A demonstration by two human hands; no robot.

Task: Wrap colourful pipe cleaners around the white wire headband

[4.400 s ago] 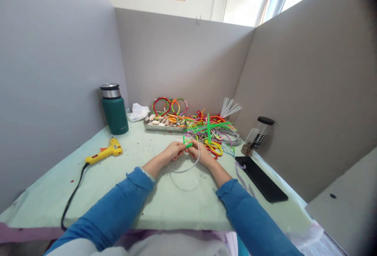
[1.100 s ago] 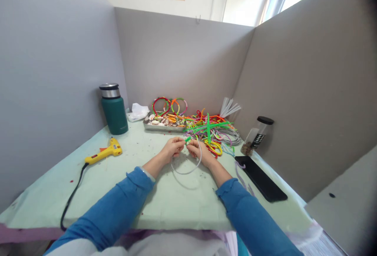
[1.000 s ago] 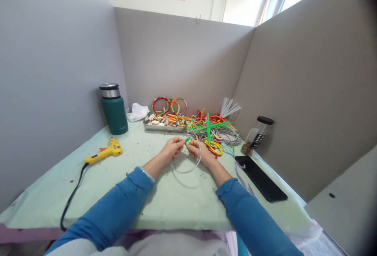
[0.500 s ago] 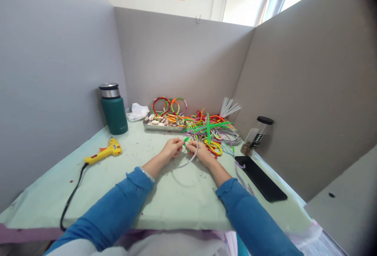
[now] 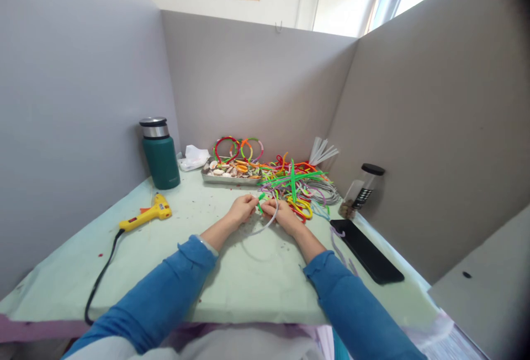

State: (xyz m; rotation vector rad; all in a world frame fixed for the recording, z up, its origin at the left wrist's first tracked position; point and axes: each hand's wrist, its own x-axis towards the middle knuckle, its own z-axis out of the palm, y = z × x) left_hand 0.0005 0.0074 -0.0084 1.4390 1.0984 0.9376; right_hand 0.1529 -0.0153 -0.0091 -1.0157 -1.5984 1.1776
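Close together over the middle of the table, my two hands work on a pale grey hoop [image 5: 271, 221] and a short green fuzzy stem, a pipe cleaner [image 5: 260, 204]. My left hand [image 5: 242, 209] has its thumb and forefinger pinched at the green pipe cleaner. Opposite it, my right hand [image 5: 282, 214] is closed with its fingertips on the hoop, beside the green piece. The hoop curves down toward me between the hands. How the pipe cleaner is wound on the hoop is too small to tell.
Behind my hands lie a metal tray [image 5: 232, 180] of shells, several colourful wrapped hoops [image 5: 252, 140] and a heap of pipe cleaners [image 5: 293, 180]. A yellow glue gun [image 5: 147, 215] and green bottle [image 5: 160, 161] stand left. On the right are a black phone-like slab [image 5: 366, 252] and a jar [image 5: 362, 190].
The fingers have shifted slightly around the green pipe cleaner, and more of it shows between the hands. The arms and the things on the table stay in place.
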